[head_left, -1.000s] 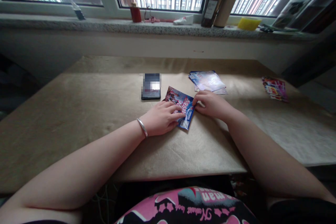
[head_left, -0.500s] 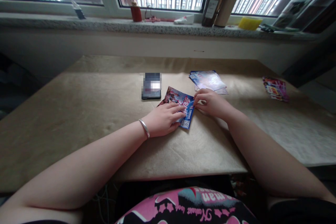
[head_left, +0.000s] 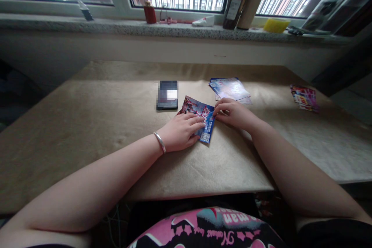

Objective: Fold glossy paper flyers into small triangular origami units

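A blue and red printed leaflet (head_left: 207,124) lies on the table in front of me, with a QR code at its near corner. My left hand (head_left: 184,130) rests flat across its left part, fingers stretched out and slightly apart, a silver bangle at the wrist. At the leaflet's right edge, the thumb and fingers of my right hand (head_left: 225,109) are pinched together on the paper. Just beyond that hand is a small stack of similar blue leaflets (head_left: 231,87). The far left part of the leaflet is hidden under my left hand.
A dark, partly pixelated phone-like object (head_left: 167,95) lies left of the leaflet. Several pink and red printed papers (head_left: 303,99) are fanned at the right of the table (head_left: 95,124). The stone windowsill (head_left: 116,27) behind carries a red bottle (head_left: 150,13), a dark jar (head_left: 232,7) and a yellow sponge-like block (head_left: 276,25).
My right fingers have shifted very slightly left along the leaflet's right edge. My left hand stays nearly still on the paper, and the other things have not moved.
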Action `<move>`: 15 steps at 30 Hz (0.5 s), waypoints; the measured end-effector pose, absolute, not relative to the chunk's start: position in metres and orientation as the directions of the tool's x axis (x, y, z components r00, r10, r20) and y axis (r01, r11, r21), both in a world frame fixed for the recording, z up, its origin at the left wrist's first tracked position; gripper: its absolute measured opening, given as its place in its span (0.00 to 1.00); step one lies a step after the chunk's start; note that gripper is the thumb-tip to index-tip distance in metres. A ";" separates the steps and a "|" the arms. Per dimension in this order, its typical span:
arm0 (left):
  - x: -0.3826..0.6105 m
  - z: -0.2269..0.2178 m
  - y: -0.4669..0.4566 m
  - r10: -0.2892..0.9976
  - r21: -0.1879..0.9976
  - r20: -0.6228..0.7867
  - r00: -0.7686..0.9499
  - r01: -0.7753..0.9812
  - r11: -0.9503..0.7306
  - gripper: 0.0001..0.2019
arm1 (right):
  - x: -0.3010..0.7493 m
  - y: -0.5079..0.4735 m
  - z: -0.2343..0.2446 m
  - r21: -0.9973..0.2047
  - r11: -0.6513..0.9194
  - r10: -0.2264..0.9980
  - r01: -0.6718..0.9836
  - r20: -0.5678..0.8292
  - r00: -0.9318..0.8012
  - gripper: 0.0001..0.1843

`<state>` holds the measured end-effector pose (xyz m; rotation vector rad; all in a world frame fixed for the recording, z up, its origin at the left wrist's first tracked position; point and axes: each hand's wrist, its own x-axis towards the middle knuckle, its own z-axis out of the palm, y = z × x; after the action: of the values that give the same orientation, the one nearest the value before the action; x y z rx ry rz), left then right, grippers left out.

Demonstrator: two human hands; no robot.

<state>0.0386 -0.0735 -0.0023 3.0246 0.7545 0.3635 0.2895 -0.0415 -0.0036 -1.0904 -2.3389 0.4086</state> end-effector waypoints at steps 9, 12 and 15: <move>0.039 -0.003 -0.073 0.460 0.059 0.221 0.860 0.459 -0.886 0.19 | 0.279 -0.045 -0.007 -0.608 0.556 0.826 0.567 0.329 -0.457 0.04; 0.039 -0.002 -0.073 0.458 0.058 0.220 0.861 0.457 -0.887 0.18 | 0.278 -0.045 -0.008 -0.619 0.541 0.835 0.570 0.313 -0.453 0.04; 0.039 -0.002 -0.072 0.456 0.060 0.222 0.862 0.455 -0.888 0.18 | 0.277 -0.047 -0.008 -0.612 0.543 0.836 0.576 0.325 -0.443 0.04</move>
<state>0.0388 -0.0725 -0.0022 3.0255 0.7405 0.3629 0.2770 -0.0473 -0.0078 -1.1343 -2.1753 0.5593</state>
